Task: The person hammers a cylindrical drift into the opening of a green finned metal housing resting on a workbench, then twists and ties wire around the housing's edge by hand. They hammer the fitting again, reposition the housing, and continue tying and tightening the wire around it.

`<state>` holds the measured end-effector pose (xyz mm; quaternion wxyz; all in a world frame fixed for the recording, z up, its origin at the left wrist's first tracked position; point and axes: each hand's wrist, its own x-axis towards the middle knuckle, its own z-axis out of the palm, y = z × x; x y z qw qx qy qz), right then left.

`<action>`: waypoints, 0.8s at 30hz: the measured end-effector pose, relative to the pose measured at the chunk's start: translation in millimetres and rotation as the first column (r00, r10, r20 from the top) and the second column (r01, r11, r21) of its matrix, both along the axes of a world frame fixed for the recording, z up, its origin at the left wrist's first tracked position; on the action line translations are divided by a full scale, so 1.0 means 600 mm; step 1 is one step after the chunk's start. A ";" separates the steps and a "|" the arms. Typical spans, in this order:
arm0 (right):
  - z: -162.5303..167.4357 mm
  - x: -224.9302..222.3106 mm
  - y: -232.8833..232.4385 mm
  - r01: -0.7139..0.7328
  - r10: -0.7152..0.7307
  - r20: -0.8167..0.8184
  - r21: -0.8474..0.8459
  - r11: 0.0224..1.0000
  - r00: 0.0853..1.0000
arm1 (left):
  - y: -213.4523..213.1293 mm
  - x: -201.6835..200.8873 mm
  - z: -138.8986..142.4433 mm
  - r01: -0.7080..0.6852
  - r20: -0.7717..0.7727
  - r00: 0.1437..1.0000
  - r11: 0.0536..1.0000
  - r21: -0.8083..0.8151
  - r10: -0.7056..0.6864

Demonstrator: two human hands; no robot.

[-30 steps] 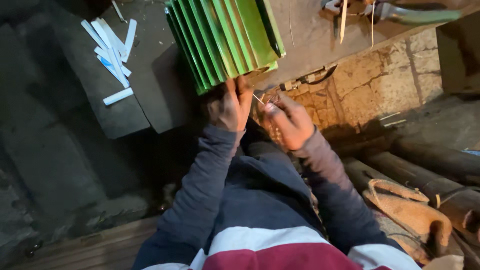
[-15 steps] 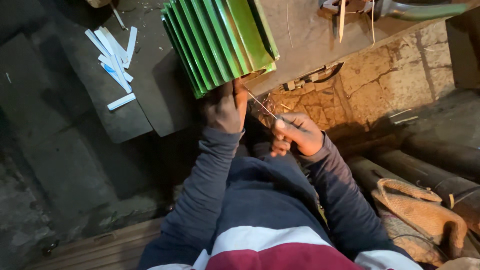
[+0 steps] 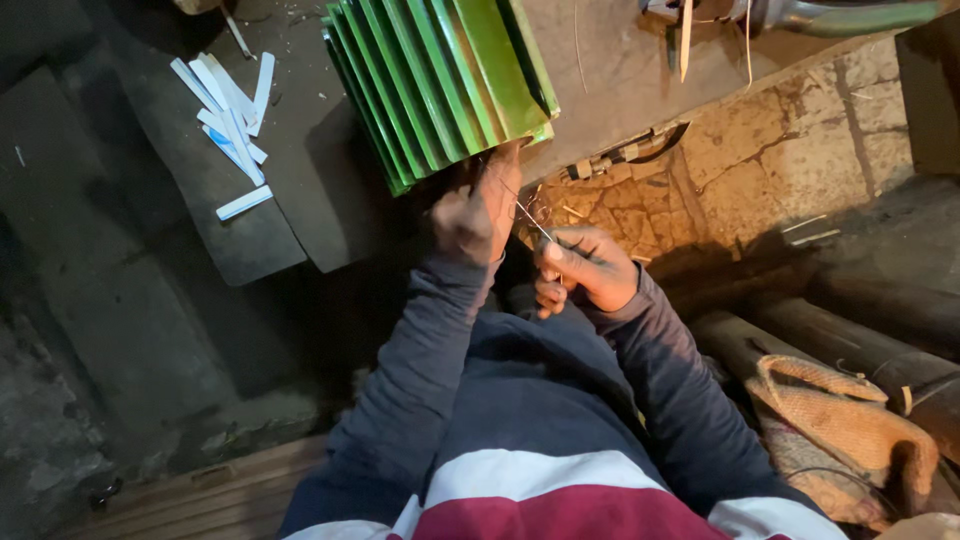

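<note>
Head view: right hand [image 3: 585, 268] fingers pinch thin wire [image 3: 533, 222] below green housing [image 3: 440, 85].

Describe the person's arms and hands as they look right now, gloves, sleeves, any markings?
Both hands are bare, no gloves: the left hand and right hand look smudged with grime. Long dark navy sleeves cover both arms to the wrists, loose and creased. The same garment has a white and maroon band across the chest. No watch or rings visible.
</note>
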<state>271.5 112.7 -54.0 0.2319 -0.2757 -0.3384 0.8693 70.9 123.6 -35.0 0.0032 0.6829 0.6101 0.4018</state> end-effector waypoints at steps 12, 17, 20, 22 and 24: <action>0.097 -0.040 0.007 0.487 -0.648 -0.446 -0.430 0.760 0.618 | -0.065 -0.026 0.042 -0.177 -0.298 0.933 0.978 0.109 0.202; 0.140 -0.078 0.034 0.187 -0.695 0.138 0.910 0.370 0.706 | -0.059 -0.012 0.055 -0.179 -0.312 0.938 0.981 -0.069 0.149; 0.168 -0.082 0.016 -0.184 -0.781 0.229 0.972 0.148 0.581 | -0.042 -0.010 0.047 -0.232 -0.270 0.955 0.874 -0.427 0.122; 0.182 -0.078 0.007 -0.305 -0.775 0.374 0.921 0.244 0.510 | -0.039 -0.011 0.038 -0.266 -0.255 0.956 0.798 -0.541 0.146; 0.188 -0.075 0.003 -0.432 -0.684 0.612 0.782 0.449 0.397 | -0.043 -0.010 0.027 -0.301 -0.239 0.949 0.813 -0.499 0.205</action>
